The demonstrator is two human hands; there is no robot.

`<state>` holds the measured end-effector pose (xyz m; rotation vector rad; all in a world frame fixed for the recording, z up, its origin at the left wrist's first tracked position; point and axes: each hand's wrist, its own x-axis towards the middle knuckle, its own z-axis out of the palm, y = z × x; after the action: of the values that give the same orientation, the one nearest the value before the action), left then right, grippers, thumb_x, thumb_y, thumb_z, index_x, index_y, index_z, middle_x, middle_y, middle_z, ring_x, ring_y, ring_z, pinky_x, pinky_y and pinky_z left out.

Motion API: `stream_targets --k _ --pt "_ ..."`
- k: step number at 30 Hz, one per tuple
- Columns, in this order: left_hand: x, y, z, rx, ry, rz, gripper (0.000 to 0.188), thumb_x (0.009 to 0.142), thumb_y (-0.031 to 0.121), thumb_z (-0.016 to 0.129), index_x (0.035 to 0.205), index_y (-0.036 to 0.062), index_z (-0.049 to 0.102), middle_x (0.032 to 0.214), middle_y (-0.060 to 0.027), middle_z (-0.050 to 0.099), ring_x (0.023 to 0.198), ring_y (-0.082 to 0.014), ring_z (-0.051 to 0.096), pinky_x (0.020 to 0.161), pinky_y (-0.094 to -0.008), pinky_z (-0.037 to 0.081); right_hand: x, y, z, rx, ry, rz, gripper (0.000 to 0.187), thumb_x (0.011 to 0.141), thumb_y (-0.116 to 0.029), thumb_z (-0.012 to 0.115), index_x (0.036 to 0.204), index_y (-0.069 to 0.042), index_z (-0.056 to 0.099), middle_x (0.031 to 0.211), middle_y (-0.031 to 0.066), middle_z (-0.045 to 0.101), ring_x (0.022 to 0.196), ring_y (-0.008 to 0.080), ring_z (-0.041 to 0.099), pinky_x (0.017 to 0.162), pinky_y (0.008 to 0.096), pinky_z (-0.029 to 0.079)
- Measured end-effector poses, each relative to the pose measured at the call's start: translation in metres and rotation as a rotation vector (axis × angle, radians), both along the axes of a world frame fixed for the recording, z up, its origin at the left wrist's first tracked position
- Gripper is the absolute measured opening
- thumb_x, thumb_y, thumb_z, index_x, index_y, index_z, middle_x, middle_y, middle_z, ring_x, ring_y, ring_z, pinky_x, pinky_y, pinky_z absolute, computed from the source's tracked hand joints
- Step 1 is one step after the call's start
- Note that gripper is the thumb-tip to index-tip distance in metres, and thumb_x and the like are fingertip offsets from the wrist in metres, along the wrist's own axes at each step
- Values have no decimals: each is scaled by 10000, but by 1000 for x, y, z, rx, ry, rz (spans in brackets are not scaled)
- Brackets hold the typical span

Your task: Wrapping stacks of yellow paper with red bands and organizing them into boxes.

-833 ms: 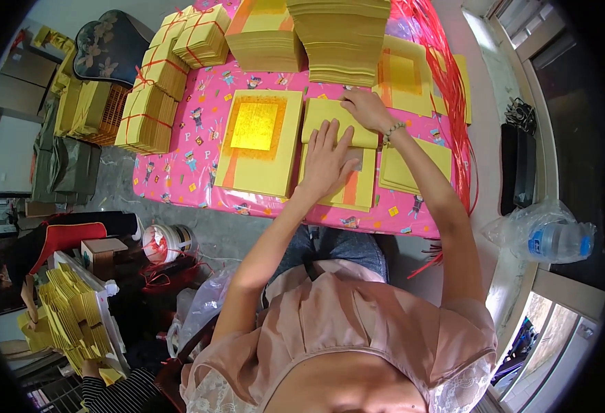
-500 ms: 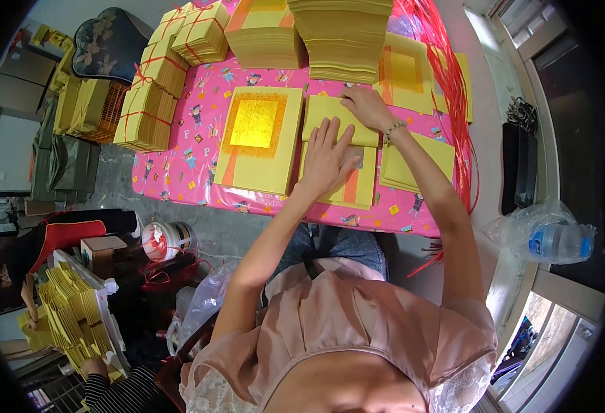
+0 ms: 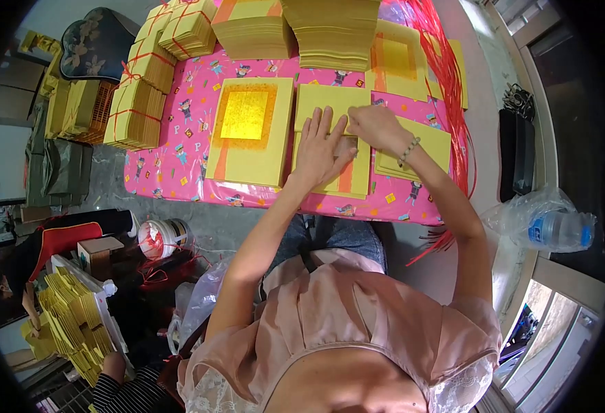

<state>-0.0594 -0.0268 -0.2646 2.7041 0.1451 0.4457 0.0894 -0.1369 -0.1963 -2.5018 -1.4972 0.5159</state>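
A yellow paper sheet (image 3: 330, 103) with its far part folded over toward me lies on the pink patterned tablecloth (image 3: 192, 165). An orange band shows on its near part, below the fold. My left hand (image 3: 320, 148) rests flat across it, fingers spread and reaching onto the folded flap. At the flap's near right edge is my right hand (image 3: 378, 129), its fingers curled together against the paper; their tips are partly hidden. Left of this sheet sits a stack of yellow paper (image 3: 247, 151) topped with a gold foil square. Smaller yellow papers (image 3: 423, 148) lie under my right wrist.
Tall yellow paper stacks (image 3: 330, 34) stand at the back, tied bundles (image 3: 137, 113) at the left. Red strings (image 3: 450, 103) hang over the table's right edge. A bagged plastic bottle (image 3: 557, 230) is at the right. Another person (image 3: 75, 241) handles yellow papers at the lower left.
My right hand has moved from the far edge of the folded flap toward me, to its near edge. My left hand stays flat on the paper. The view has shifted slightly.
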Motion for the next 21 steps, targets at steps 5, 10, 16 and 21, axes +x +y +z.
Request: stream_targets --k 5,10,16,21 --pt "0 0 2 -12 38 -15 759 893 554 538 1483 96 405 1544 -271 274 1452 -456 193 1179 -538 158 -3 -9 -21 50 12 34 243 840 -184 650 1036 -42 637 903 180 697 896 354 673 771 470 520" --pt "-6 0 6 23 73 36 829 874 599 547 1504 93 364 1555 -277 244 1460 -445 178 1185 -528 148 -7 -8 -24 65 -89 43 202 844 -190 650 956 -27 609 858 175 687 831 361 678 702 461 538" --pt "-9 5 0 35 57 121 887 862 644 536 1519 85 327 1567 -294 193 1471 -440 145 1190 -524 135 -7 -9 -23 64 -86 54 235 835 -202 665 931 -4 580 841 180 674 810 376 672 682 470 537" --pt "-6 11 -1 5 142 97 885 873 635 523 1526 80 304 1575 -294 164 1474 -448 122 1193 -520 130 -13 -11 -21 148 -116 60 288 813 -221 701 959 -8 573 825 181 666 794 377 671 669 474 535"
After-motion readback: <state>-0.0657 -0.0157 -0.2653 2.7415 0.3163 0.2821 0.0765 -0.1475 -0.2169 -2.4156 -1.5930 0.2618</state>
